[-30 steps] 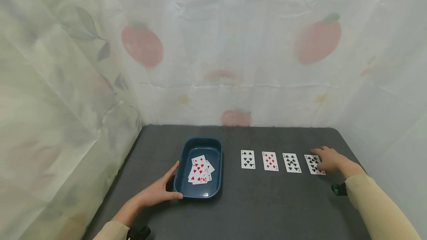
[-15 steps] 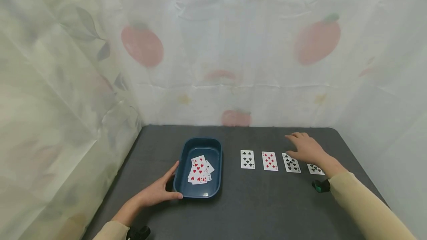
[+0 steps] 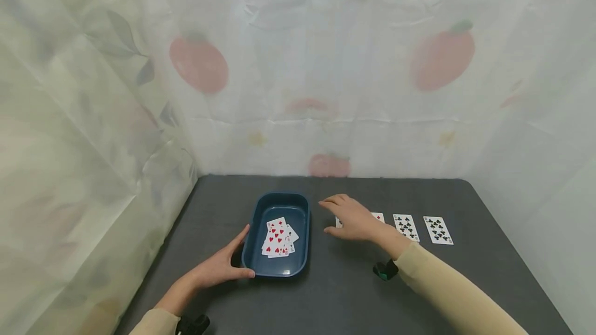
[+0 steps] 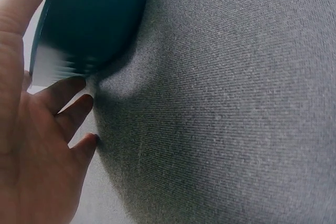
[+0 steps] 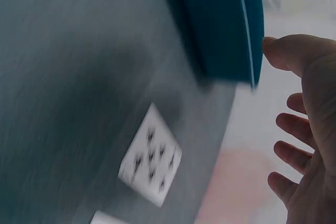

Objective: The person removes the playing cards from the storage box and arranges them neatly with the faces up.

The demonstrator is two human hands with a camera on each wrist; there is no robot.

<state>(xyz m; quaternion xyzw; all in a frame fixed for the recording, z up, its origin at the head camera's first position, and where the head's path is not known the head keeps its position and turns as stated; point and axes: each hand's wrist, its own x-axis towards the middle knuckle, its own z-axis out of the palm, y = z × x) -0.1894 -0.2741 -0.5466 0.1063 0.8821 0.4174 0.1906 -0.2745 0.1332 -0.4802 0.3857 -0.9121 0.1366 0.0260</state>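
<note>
A blue tray [image 3: 282,199] holds a loose pile of playing cards, with a seven of hearts [image 3: 276,238] on top. My left hand [image 3: 222,265] grips its near-left corner, thumb at the front rim and fingers along the left side. To the right lies a row of face-up cards. My right hand [image 3: 355,220] hovers over the left end of that row, fingers spread and nothing in them. It hides most of the leftmost clubs card [image 3: 338,224] and the diamonds card [image 3: 379,216]. Two clubs cards, a nearer one [image 3: 406,227] and the rightmost [image 3: 438,230], show.
The dark tabletop [image 3: 326,299] extends in front of the tray and cards. A pale fruit-print curtain [image 3: 298,92] hangs behind the table, with more sheeting at both sides. A black strap device [image 3: 385,270] sits at my right wrist.
My right hand has swept left from the rightmost card across the row, close to the tray. All the cards stay where they were, and my left hand still holds the tray.
</note>
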